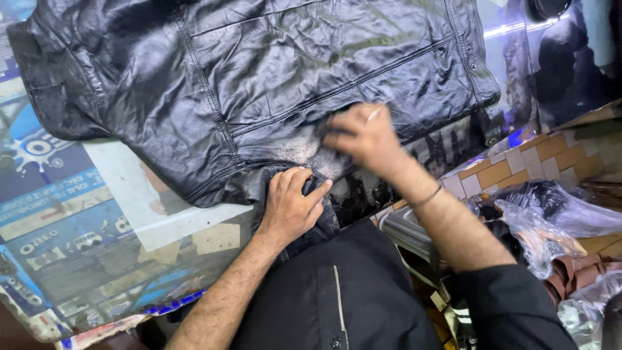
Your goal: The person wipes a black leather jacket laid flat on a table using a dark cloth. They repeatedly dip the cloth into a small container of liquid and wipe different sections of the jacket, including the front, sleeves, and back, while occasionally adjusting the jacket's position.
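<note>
A black leather jacket [259,71] lies spread flat on a glass-topped table [78,220]. Near its lower hem is a worn grey patch [304,152]. My left hand [291,204] presses flat on the jacket's hem at the table's front edge, fingers together. My right hand [363,136] is on the jacket just above the worn patch, fingers curled and blurred with motion; I cannot tell whether it holds anything. A thin bangle sits on my right wrist.
Under the glass lie printed blue and white papers [45,194]. To the right, below the table, are crumpled clear and black plastic bags [551,220] and a tiled wall [518,162]. My black shirt [350,291] fills the bottom middle.
</note>
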